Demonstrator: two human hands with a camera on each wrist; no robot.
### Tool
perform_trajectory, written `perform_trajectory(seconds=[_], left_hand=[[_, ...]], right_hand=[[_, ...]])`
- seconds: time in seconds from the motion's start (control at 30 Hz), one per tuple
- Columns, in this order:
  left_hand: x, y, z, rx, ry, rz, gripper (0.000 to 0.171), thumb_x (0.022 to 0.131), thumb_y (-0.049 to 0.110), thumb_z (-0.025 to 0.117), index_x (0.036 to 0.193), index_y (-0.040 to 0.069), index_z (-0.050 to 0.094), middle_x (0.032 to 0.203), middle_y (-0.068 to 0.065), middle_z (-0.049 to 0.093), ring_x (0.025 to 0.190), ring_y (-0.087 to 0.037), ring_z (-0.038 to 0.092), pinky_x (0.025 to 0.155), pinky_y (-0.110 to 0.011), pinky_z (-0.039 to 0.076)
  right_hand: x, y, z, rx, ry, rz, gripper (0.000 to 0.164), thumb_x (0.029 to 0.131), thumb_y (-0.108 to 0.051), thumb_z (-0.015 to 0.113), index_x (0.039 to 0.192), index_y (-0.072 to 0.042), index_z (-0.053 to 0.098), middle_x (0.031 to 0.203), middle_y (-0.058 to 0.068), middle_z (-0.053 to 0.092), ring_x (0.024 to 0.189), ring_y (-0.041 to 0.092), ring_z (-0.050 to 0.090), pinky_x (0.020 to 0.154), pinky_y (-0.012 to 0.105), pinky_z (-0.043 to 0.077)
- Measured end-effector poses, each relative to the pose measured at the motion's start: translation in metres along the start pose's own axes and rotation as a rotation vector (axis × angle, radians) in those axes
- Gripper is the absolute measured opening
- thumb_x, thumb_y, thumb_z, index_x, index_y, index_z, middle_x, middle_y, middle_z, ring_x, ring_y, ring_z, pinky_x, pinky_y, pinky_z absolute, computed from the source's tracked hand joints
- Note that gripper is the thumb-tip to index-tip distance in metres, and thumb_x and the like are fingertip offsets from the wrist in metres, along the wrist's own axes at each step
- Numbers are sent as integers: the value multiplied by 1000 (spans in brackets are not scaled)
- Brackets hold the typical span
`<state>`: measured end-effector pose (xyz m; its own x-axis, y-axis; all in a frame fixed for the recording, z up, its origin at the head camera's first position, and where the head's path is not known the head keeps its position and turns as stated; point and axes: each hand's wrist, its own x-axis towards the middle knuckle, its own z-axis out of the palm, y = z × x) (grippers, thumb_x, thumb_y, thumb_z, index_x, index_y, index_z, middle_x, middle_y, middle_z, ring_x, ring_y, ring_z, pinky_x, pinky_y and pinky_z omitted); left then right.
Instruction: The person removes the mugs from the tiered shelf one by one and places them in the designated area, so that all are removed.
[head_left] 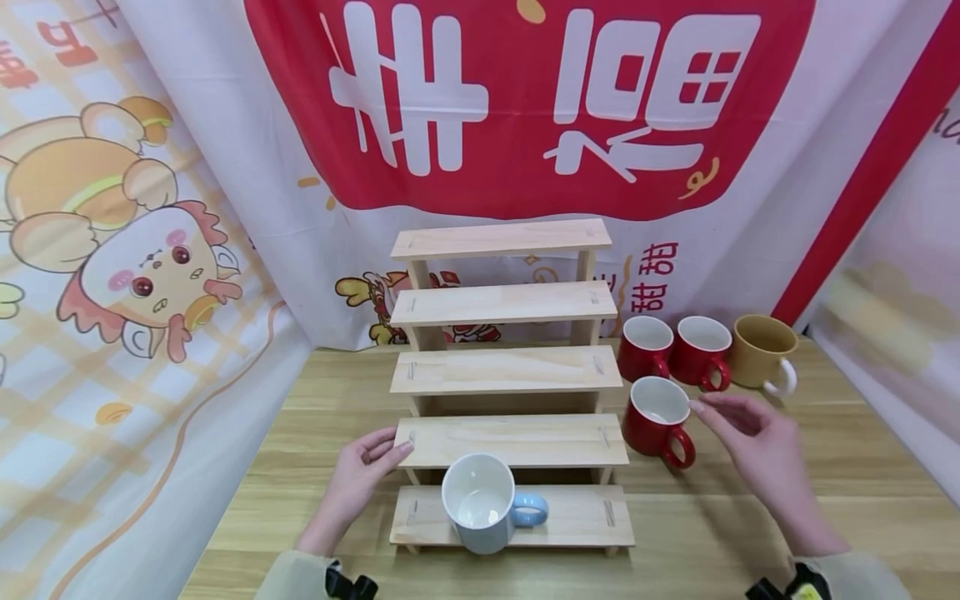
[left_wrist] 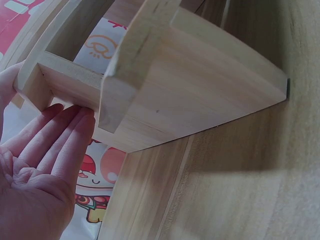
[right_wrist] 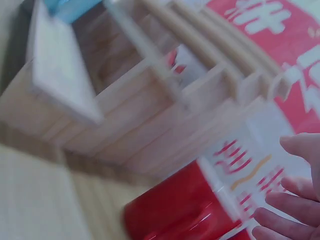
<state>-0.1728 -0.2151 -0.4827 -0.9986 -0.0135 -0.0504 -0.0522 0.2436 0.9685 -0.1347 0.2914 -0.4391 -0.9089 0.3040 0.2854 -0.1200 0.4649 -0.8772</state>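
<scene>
A pale wooden step rack [head_left: 506, 371] stands in the middle of the table. My left hand [head_left: 358, 477] holds the left end of its second step from the bottom, thumb at the top edge; in the left wrist view its fingers [left_wrist: 60, 135] reach underneath. My right hand [head_left: 761, 442] hovers beside the front red mug [head_left: 647, 429], fingers loosely bent and holding nothing. The right wrist view shows those fingers [right_wrist: 290, 210] apart from the red mug [right_wrist: 175, 205]. A white mug with a light blue handle [head_left: 480, 504] sits on the lowest step.
Behind the front red mug stand two more red mugs [head_left: 645, 346] and a tan mug with a white handle [head_left: 761, 346]. The wood-grain table [head_left: 277, 500] is bordered by a printed cloth [head_left: 247, 208] at the back and sides.
</scene>
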Motion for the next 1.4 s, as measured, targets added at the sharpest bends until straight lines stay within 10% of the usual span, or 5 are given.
perform_trajectory(seconds=[0.53, 0.8, 1.4], left_hand=[[1, 0, 0, 2, -2, 7, 62, 90, 29, 80, 137, -5, 57, 128, -25, 65, 115, -32, 65, 94, -31, 55], [2, -2, 0, 9, 1, 25, 60, 91, 26, 79, 136, -7, 57, 127, -26, 64, 115, -34, 65, 92, -30, 56], [3, -3, 1, -5, -1, 7, 60, 90, 25, 80, 136, -6, 57, 127, -25, 65, 115, -32, 65, 93, -30, 55]], right_hand=[[-28, -77, 20, 85, -226, -149, 33, 94, -21, 77, 125, -11, 72, 119, 4, 73, 104, 8, 69, 83, 18, 56], [-45, -80, 46, 165, -393, -158, 34, 92, -23, 80, 123, -13, 72, 118, -1, 73, 108, 26, 70, 90, 28, 57], [-81, -67, 115, 329, -734, -76, 34, 90, -26, 81, 120, -13, 74, 119, 2, 72, 107, 20, 69, 92, 29, 56]])
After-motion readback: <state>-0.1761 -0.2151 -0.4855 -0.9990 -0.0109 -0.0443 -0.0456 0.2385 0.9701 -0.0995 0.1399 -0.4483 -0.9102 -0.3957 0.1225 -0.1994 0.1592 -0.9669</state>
